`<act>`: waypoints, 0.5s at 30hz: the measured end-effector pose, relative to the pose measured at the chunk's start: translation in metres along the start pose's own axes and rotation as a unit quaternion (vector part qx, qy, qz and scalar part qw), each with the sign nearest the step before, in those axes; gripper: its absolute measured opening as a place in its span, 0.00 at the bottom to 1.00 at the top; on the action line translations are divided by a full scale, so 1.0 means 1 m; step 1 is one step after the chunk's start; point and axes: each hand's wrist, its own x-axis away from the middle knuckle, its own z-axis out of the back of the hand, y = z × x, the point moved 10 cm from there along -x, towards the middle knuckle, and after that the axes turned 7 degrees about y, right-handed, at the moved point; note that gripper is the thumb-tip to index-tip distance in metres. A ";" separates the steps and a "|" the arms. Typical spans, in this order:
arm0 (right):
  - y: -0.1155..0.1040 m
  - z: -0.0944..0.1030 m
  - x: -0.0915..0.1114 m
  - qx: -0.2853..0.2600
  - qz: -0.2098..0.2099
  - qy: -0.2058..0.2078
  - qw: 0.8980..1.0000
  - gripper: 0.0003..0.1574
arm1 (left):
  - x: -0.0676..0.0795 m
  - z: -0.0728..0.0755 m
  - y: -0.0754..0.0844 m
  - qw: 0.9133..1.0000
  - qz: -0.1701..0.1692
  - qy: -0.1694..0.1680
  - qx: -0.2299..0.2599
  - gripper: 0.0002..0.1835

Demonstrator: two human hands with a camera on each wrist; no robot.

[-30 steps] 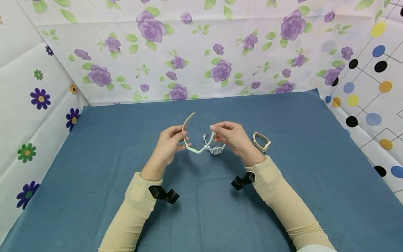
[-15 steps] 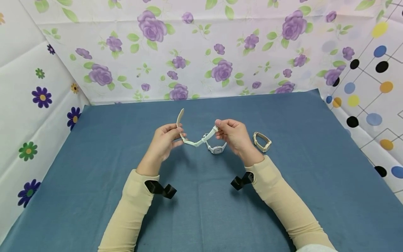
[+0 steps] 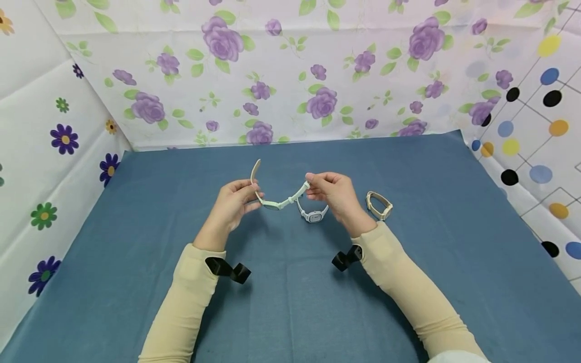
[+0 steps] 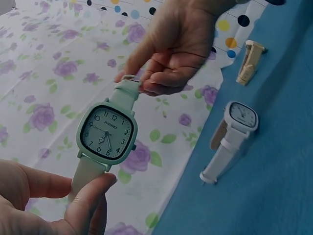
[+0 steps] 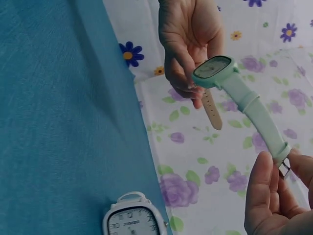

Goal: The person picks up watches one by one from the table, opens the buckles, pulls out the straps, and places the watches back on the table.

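A pale green wristwatch (image 4: 106, 132) with a squarish dial is stretched out between both hands above the cloth. My left hand (image 3: 233, 205) pinches its strap just below the case, between thumb and fingers. At the other end, my right hand (image 3: 335, 195) pinches the buckle end of the strap (image 5: 266, 125). The loose holed end of the strap (image 5: 212, 110) sticks out past the left hand, showing a tan underside. Behind and below the held watch lies a white wristwatch (image 3: 314, 216) on the cloth, close to the right hand.
A beige wristwatch (image 3: 379, 205) lies on its side to the right of the right hand. Blue cloth (image 3: 290, 302) covers the table. A floral sheet (image 3: 290, 70) hangs behind, with patterned sheets at both sides. A black camera sits on each wrist.
The left hand has moved left, drawing the green watch straighter and clear of the white one. Its case has tilted so the dial edge shows. The right hand stays nearly in place.
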 end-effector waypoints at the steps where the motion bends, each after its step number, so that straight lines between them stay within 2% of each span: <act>1: 0.000 -0.003 -0.002 0.008 -0.002 -0.003 1.000 0.16 | 0.000 0.003 -0.001 1.000 0.002 0.002 -0.002 0.20; 4: 0.000 -0.012 -0.008 0.031 -0.008 -0.012 0.999 0.23 | -0.002 0.012 -0.005 1.000 0.008 0.013 -0.002 0.19; 8: 0.005 -0.025 -0.015 0.054 -0.026 -0.023 0.998 0.21 | -0.004 0.025 -0.011 1.000 0.015 0.027 -0.002 0.13; 11: 0.010 -0.035 -0.020 0.066 -0.040 -0.030 0.997 0.18 | -0.006 0.034 -0.015 0.999 0.021 0.037 -0.010 0.17; 15: 0.019 -0.046 -0.024 0.094 -0.058 -0.036 0.993 0.20 | -0.007 0.042 -0.021 0.998 0.035 0.050 -0.027 0.24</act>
